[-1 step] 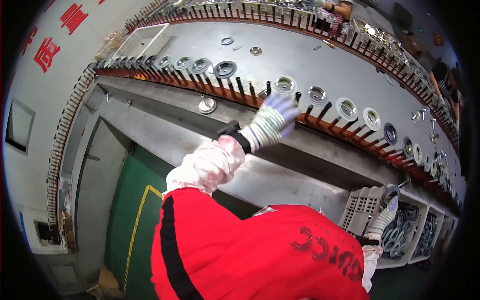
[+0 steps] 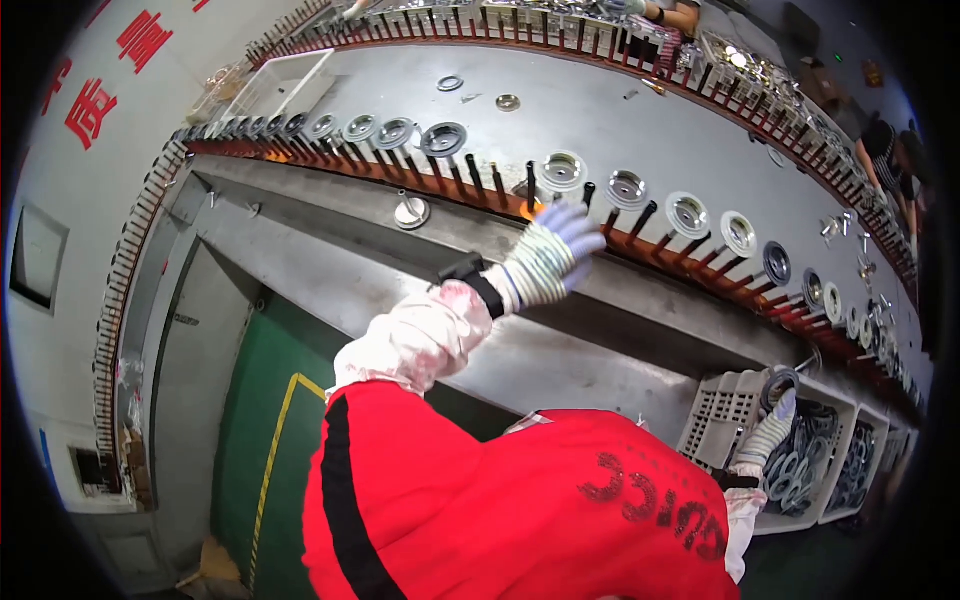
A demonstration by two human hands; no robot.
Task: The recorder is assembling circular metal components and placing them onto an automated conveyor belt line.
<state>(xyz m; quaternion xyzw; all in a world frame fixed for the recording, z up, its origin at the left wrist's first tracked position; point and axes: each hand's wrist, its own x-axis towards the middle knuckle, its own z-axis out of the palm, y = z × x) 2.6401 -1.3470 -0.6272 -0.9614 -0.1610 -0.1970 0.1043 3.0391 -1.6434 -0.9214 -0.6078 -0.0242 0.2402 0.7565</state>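
Observation:
My left hand (image 2: 548, 256), in a white striped glove with lilac fingertips, is open with its fingers spread. It hovers at the near edge of a line of upright dark pins, below a silver ring-shaped disc (image 2: 563, 171), and nothing shows in it. Down at the right, my gloved right hand (image 2: 771, 432) is closed on a grey metal ring (image 2: 779, 389) above a white plastic crate (image 2: 842, 425). Many similar grey rings (image 2: 796, 478) lie in that crate. Part of the right hand's grip is hidden from view.
More discs, such as a dark grey one (image 2: 443, 139), lean along the curved pin line. A stemmed metal disc (image 2: 411, 212) rests on the steel ledge (image 2: 330, 275). A white tray (image 2: 285, 85) stands far left. Other people work across the grey table (image 2: 390, 80).
My left hand has drawn slightly toward me, away from the pins, its fingers still spread. The view has shifted a little. My right hand stays at the crate with the ring.

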